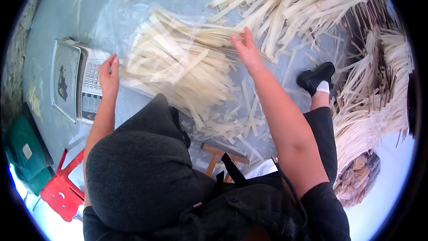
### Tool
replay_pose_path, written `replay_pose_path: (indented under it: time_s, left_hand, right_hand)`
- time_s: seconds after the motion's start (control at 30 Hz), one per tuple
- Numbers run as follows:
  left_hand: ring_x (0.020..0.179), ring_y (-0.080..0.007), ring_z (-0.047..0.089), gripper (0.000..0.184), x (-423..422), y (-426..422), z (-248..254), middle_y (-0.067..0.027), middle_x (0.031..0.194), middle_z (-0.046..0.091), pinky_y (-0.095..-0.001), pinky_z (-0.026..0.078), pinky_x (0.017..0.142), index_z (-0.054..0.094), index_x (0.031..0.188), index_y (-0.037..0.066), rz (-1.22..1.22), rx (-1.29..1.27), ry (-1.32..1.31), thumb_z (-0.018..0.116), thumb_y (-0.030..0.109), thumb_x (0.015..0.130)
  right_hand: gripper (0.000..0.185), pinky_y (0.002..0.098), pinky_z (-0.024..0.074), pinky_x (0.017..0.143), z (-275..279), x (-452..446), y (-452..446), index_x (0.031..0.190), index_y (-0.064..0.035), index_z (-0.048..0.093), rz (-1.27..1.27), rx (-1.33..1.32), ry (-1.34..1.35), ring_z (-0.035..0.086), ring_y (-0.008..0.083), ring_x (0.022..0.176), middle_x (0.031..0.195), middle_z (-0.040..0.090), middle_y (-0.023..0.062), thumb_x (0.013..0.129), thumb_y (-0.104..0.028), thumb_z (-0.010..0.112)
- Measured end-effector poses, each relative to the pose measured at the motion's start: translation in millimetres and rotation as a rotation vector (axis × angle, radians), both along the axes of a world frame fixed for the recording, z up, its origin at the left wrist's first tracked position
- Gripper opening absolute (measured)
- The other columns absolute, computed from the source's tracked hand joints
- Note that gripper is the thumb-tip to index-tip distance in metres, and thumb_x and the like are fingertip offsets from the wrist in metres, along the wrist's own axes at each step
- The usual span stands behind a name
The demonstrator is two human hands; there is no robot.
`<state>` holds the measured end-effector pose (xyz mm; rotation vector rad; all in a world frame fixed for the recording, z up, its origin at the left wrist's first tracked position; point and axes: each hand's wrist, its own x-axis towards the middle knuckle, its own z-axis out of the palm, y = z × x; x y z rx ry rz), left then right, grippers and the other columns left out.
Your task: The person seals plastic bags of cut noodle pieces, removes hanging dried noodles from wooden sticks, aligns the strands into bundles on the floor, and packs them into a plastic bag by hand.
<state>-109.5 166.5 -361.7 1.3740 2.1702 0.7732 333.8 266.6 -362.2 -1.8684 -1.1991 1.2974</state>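
Observation:
A bundle of pale, flat dried strips lies on the floor in front of me, partly covered by a clear plastic bag. My left hand is at the bag's left side, thumb and fingers pinched together, apparently on the thin film. Just behind that hand stands a digital scale with a keypad and a metal pan. At the bundle's upper right is my right hand, its thumb and fingers apart beside the strip ends. Whether it touches a strip is hard to make out.
A large heap of loose strips spreads at the top right. More strips hang over thin sticks at the right. A red plastic chair and a green object are at lower left. A wooden stool is below me.

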Motion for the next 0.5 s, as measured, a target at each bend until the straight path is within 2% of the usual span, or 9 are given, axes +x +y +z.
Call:
replay_pose_path:
  time_s: [0.07,0.13,0.17,0.23,0.27,0.3,0.37,0.43,0.5]
  left_hand:
    - [0.111,-0.0232,0.053,0.038,6,-22,2,-0.0136,0.119,0.058,-0.032,0.047,0.086,0.062,0.122,0.006,-0.021,-0.061,0.073,0.061,0.032,0.095]
    - [0.118,-0.0248,0.048,0.055,23,-40,6,-0.013,0.128,0.05,-0.0357,0.046,0.089,0.051,0.133,0.006,0.17,-0.092,0.013,0.063,0.039,0.092]
    - [0.118,-0.0248,0.048,0.055,29,-46,9,-0.013,0.128,0.05,-0.0357,0.046,0.089,0.051,0.133,0.006,0.171,-0.095,0.011,0.063,0.039,0.092]
    - [0.122,-0.0258,0.045,0.072,38,-58,15,-0.0114,0.138,0.041,-0.0404,0.042,0.096,0.036,0.142,0.006,0.624,-0.165,-0.454,0.064,0.046,0.089]
    - [0.124,-0.0272,0.044,0.079,36,-65,14,-0.0115,0.144,0.036,-0.0435,0.038,0.101,0.029,0.145,0.007,0.659,-0.274,-0.682,0.061,0.053,0.089]
    - [0.124,-0.0272,0.044,0.079,38,-66,12,-0.0115,0.144,0.036,-0.0435,0.038,0.101,0.029,0.145,0.007,0.658,-0.278,-0.683,0.061,0.053,0.089]
    - [0.127,-0.0272,0.043,0.078,46,-64,9,-0.0117,0.143,0.038,-0.0441,0.037,0.103,0.032,0.143,0.007,0.59,-0.463,-1.195,0.057,0.058,0.09]
    - [0.126,-0.0274,0.045,0.075,51,-56,-12,-0.0114,0.14,0.043,-0.0454,0.039,0.104,0.034,0.142,0.008,0.466,-0.473,-1.185,0.052,0.06,0.091]
    - [0.124,-0.0269,0.048,0.07,53,-51,-39,-0.0106,0.138,0.045,-0.0462,0.041,0.103,0.037,0.141,0.009,0.45,-0.457,-1.451,0.049,0.059,0.094]
  right_hand:
    - [0.077,0.0381,0.0405,0.103,13,-13,-3,0.148,-0.0081,0.033,0.114,-0.07,0.015,0.047,0.028,0.127,0.145,0.04,0.0193,0.088,-0.043,0.065]
    - [0.074,0.0362,0.0471,0.093,13,-5,-8,0.141,-0.0018,0.04,0.068,0.108,-0.039,0.058,0.0251,0.112,0.134,0.052,0.0178,0.088,-0.046,0.064]
    - [0.074,0.0362,0.0471,0.093,17,2,-15,0.141,-0.0018,0.04,0.069,0.106,-0.041,0.058,0.0251,0.112,0.134,0.052,0.0178,0.088,-0.046,0.064]
    - [0.064,0.0324,0.0513,0.077,30,26,-42,0.132,-0.0037,0.049,-0.069,-0.062,-0.115,0.064,0.0201,0.089,0.115,0.061,0.0128,0.088,-0.047,0.064]
    - [0.06,0.03,0.0506,0.07,19,41,-60,0.127,-0.005,0.052,-0.065,-0.186,-0.061,0.063,0.0177,0.079,0.107,0.063,0.01,0.088,-0.049,0.064]
    - [0.058,0.0277,0.0499,0.064,7,52,-80,0.123,-0.0064,0.055,-0.061,-0.308,-0.006,0.062,0.0152,0.069,0.099,0.064,0.0072,0.087,-0.051,0.063]
    - [0.069,0.0351,0.0504,0.075,17,39,-116,0.131,-0.0077,0.049,-0.06,-0.623,0.101,0.063,0.02,0.089,0.116,0.06,0.0121,0.085,-0.059,0.061]
    - [0.081,0.0448,0.0455,0.088,37,2,-138,0.14,-0.0106,0.038,-0.086,-0.712,0.263,0.055,0.0263,0.111,0.135,0.046,0.0129,0.084,-0.068,0.055]
    - [0.092,0.0558,0.0385,0.095,21,-25,-138,0.147,-0.0113,0.024,-0.207,-0.696,0.574,0.043,0.034,0.127,0.147,0.036,0.0162,0.083,-0.068,0.056]
